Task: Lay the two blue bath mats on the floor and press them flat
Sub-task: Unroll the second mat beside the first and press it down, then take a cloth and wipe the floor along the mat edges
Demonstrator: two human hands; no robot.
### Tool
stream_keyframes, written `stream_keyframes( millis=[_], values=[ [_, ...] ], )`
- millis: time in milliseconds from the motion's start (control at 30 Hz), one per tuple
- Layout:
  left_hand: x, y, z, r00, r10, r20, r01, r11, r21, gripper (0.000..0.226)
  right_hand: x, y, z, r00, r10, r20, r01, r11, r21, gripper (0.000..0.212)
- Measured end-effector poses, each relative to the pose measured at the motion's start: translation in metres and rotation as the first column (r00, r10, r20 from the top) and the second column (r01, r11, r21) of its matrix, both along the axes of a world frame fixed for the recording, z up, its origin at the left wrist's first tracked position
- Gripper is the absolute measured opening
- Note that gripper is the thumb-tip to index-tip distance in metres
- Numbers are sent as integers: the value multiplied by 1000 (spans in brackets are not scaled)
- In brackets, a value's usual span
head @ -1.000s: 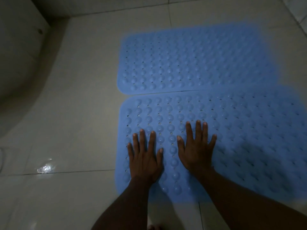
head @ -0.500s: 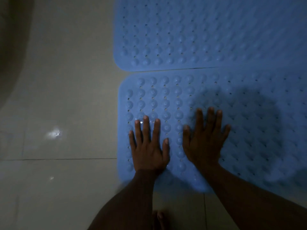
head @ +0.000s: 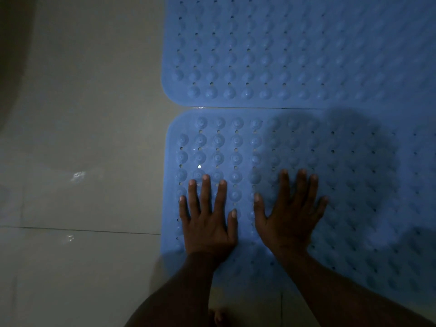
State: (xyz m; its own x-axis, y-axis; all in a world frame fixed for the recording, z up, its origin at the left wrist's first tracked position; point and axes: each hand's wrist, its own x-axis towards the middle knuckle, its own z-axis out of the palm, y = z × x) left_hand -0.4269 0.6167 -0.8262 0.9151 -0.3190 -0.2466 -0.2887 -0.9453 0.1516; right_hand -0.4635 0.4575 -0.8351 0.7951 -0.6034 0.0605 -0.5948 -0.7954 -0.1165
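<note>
Bathroom, this one: glossy pale floor tiles [head: 82,138] with a thin grout line [head: 82,230], wet glints [head: 77,175] catching the light, a studded, perforated blue bath mat [head: 295,50] edge to edge with a second bath mat [head: 365,185].

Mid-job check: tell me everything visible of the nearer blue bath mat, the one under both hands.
The nearer blue rubbery bath mat, round-cornered, lies flat on the pale tiled floor. Rows of raised domes and small holes cover it. Its far edge runs beside the second blue bath mat, a thin dark seam between. The left hand and right hand press on it, fingers straight and spread.
</note>
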Motion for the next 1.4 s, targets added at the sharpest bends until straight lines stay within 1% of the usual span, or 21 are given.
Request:
stream_keyframes(
  millis=[133,333,500,567,667,733,800,900,967,1100,1167,1267,1400],
  values=[
    [0,0,-1,1000,-2,4,2,1000,-5,77,0,-2,1,1000,-12,-22,13,999,42,76],
    [-1,-1,-2,999,6,38,-6,1000,-18,74,1,-1,2,999,-24,-22,25,999,48,75],
    [-3,0,-3,998,4,55,-2,1000,-25,70,-2,-2,5,1000,17,6,-17,996,82,75],
    [-1,-3,-2,999,25,31,-24,999,-22,69,-2,-5,5,999,39,18,-40,992,118,75],
    [-1,-17,9,994,93,-58,-95,995,-28,70,-4,-15,12,996,86,-19,-80,977,196,71],
    [-2,-27,26,993,87,-78,-88,996,-1,74,-10,-31,27,990,130,-50,-113,958,263,72],
    [5,-41,46,993,67,-92,-64,997,34,70,-10,-55,47,983,165,-85,-132,944,303,73],
    [27,-76,90,996,14,-90,-11,999,33,68,1,-111,92,974,187,-126,-145,948,284,67],
    [49,-103,127,995,-66,-75,67,998,9,68,20,-149,132,969,211,-131,-169,946,277,69],
    [106,-158,224,971,-240,5,239,970,46,71,68,-210,239,964,260,-60,-246,953,178,72],
    [133,-185,281,957,-280,80,276,959,59,73,88,-232,302,961,277,-3,-275,955,113,71],
    [162,-219,366,911,-327,250,318,945,76,76,108,-257,395,957,277,88,-279,960,21,73],
    [182,-251,466,841,-364,401,354,930,102,75,115,-287,496,954,263,143,-257,964,-63,77]
  ],
)
